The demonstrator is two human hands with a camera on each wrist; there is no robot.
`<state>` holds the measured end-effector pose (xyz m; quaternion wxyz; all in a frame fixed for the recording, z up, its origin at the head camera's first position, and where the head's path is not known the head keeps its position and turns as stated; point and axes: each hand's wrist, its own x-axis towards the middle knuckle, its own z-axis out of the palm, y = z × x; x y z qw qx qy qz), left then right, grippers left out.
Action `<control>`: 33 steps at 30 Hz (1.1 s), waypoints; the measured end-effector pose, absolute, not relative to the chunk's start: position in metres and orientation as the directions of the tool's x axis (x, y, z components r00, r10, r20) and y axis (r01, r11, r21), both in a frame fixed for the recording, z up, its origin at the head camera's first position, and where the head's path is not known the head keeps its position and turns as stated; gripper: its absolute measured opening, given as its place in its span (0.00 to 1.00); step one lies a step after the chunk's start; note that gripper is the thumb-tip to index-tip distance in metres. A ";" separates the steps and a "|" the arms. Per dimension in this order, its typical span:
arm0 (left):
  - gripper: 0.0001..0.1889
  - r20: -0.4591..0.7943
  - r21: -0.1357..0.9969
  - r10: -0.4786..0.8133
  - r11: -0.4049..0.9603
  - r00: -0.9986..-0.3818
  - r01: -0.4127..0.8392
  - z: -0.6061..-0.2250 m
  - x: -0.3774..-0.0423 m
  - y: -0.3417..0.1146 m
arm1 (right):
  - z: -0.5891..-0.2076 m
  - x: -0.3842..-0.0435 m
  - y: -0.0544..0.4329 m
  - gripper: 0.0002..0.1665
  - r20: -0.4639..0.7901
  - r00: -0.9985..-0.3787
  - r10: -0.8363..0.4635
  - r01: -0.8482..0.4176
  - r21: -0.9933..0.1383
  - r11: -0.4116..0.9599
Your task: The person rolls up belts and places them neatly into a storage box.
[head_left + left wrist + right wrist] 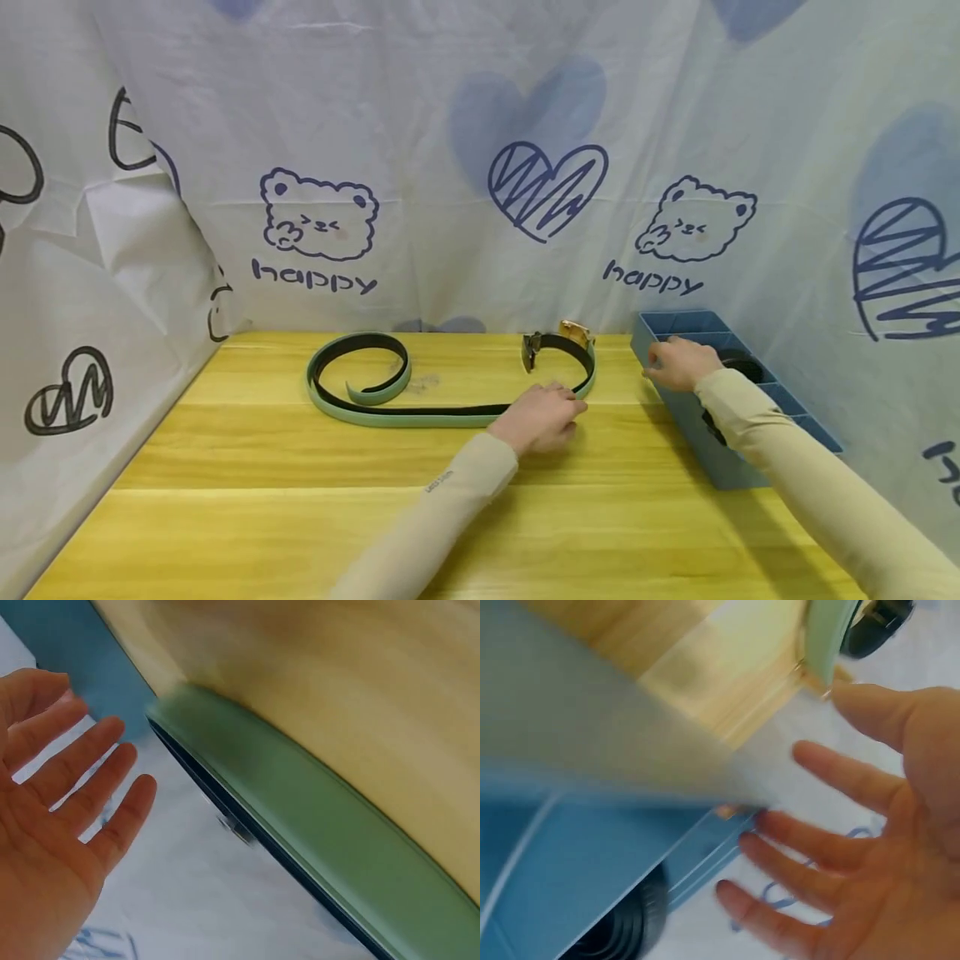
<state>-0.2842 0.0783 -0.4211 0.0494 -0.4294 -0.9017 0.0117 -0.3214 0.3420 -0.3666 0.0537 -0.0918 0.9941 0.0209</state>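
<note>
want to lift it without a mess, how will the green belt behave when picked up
The green belt is probably bendy but springy, since its left end holds an open curl. Standing on its narrow edge, it may tip if pushed. The right end could swing and feel heavier, given the metallic-looking gold piece there.

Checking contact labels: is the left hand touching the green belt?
Apart. In the left wrist view, a strip of background separates the left hand from the green belt.
</note>
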 end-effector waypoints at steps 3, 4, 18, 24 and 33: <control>0.11 0.090 -0.029 0.732 0.679 -0.675 0.733 -0.423 -0.291 0.052 | -0.369 -0.318 0.324 0.24 -0.154 -0.977 -0.149 -0.159 0.054 0.986; 0.10 0.097 -0.022 0.717 0.695 -0.690 0.719 -0.422 -0.294 0.043 | -0.369 -0.318 0.319 0.25 -0.169 -0.975 -0.144 -0.155 0.057 0.986; 0.02 0.190 0.070 0.339 0.932 -0.921 0.357 -0.424 -0.319 -0.071 | -0.396 -0.301 0.223 0.22 -0.089 -0.867 -0.490 -0.487 -0.053 0.872; 0.06 0.151 0.021 0.254 0.965 -0.955 0.260 -0.428 -0.321 -0.099 | -0.413 -0.298 0.202 0.18 0.003 -0.810 -0.587 -0.586 -0.043 0.809; 0.06 0.152 -0.046 0.263 0.965 -0.953 0.259 -0.429 -0.322 -0.107 | -0.425 -0.298 0.198 0.16 0.071 -0.790 -0.609 -0.613 -0.061 0.788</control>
